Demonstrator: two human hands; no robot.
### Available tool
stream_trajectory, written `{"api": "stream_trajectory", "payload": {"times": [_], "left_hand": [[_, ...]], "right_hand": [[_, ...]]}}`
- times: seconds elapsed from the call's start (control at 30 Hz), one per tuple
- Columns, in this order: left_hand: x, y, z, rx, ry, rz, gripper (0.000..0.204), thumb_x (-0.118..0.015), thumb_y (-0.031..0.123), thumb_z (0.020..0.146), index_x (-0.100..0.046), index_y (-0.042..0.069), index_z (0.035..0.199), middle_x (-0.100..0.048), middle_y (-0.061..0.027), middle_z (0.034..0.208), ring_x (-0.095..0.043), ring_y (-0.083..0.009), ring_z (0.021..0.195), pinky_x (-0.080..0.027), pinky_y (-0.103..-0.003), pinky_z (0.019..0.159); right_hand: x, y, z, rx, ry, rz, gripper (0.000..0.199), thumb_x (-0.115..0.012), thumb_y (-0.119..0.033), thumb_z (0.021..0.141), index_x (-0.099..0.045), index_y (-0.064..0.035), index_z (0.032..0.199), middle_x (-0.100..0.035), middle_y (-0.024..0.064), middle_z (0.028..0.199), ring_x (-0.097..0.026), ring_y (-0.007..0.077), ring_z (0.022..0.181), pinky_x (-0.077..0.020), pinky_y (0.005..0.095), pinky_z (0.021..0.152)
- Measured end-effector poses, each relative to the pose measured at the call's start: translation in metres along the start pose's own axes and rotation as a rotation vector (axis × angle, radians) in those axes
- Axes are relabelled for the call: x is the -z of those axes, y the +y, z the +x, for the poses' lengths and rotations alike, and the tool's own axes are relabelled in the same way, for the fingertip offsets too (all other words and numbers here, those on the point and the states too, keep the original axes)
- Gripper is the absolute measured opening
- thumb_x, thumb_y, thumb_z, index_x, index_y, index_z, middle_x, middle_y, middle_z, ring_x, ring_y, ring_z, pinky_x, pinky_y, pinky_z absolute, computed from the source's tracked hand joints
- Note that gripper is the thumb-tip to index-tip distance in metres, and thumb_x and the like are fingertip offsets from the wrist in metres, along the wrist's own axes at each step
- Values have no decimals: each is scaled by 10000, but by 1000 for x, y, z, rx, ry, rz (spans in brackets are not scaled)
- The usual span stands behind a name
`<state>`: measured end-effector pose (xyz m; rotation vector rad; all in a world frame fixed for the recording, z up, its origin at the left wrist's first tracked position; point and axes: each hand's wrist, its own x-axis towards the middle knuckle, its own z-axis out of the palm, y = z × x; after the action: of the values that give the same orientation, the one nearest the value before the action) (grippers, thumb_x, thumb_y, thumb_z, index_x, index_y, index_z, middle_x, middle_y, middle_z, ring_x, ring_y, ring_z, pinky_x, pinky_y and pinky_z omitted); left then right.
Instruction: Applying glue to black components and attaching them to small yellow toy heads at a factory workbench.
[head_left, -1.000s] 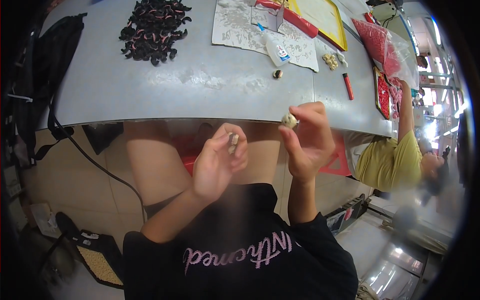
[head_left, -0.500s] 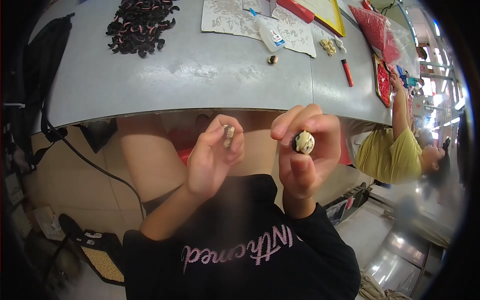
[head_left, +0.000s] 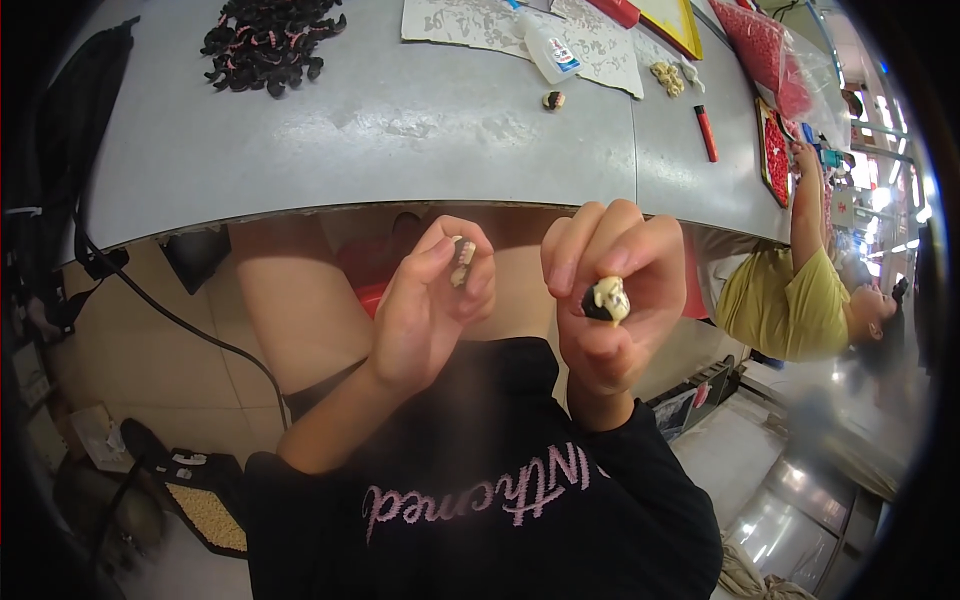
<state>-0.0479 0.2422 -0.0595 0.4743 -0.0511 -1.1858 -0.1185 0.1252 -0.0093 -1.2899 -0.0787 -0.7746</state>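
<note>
Since half a second ago both hands sit slightly lower in the view, and the grey table (head_left: 400, 120) shows more of its far side. The right hand (head_left: 605, 290) has the small cream-and-black piece (head_left: 607, 300) turned a little in its grip, pinched between thumb and curled fingers so that the pale side faces the camera. The left hand (head_left: 430, 300) is closed around a smaller pale bit (head_left: 460, 262), nipped between thumb and forefinger just beside its knuckles. The two hands are near each other but apart, and neither touches the table, whose edge lies just beyond them.

Beyond the right hand, a matching cream-and-black piece (head_left: 552, 100) lies alone on the table, with a white glue bottle (head_left: 548, 50) just behind it on a sheet of patterned paper (head_left: 480, 25). Farther to the right lie a small cluster of pale bits (head_left: 665, 78) and a red marker (head_left: 706, 132). Beyond the left hand and well away sits a heap of dark curled pieces (head_left: 268, 40). A person in a yellow shirt (head_left: 790, 305) is at the table off to the right.

Judging by the lone piece on the table, one item seems finished. The one in the right hand looks partly assembled, with the left hand's bit not yet joined to it; the heap and the cluster suggest much material remains.
</note>
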Motion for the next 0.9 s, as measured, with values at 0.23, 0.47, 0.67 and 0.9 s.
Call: {"api": "stream_trajectory", "payload": {"times": [0.23,0.47,0.67,0.9], "left_hand": [[0,-2,-3,11,2,-18,243,-381,294,923,-465,71,970,-419,-8,715,-342,-91,623,-289,-237,572],[-7,0,-5,110,33,-53,269,-372,326,921,-480,86,978,-477,-1,845,-452,-95,758,-350,-228,624],[11,-3,1,206,143,-252,215,-396,272,922,-492,81,941,-492,-11,834,-462,-90,743,-334,-207,546],[4,-12,7,190,167,-300,254,-386,227,941,-555,38,939,-574,-52,843,-518,-123,732,-384,-197,532]], "right_hand": [[0,1,-6,-90,4,266,414,-776,-42,681,-498,13,983,-542,111,843,-564,197,780,-467,301,695],[5,0,-17,47,-344,-915,400,-771,-51,524,-639,-52,902,-583,78,985,-532,243,853,-409,337,770],[11,5,-11,-29,-395,-1099,401,-753,-176,646,-636,-24,998,-592,127,1073,-529,273,985,-430,364,826],[63,22,52,-56,-9,-1323,254,-699,-74,746,-579,-21,963,-550,128,887,-532,247,732,-450,327,648]]}}
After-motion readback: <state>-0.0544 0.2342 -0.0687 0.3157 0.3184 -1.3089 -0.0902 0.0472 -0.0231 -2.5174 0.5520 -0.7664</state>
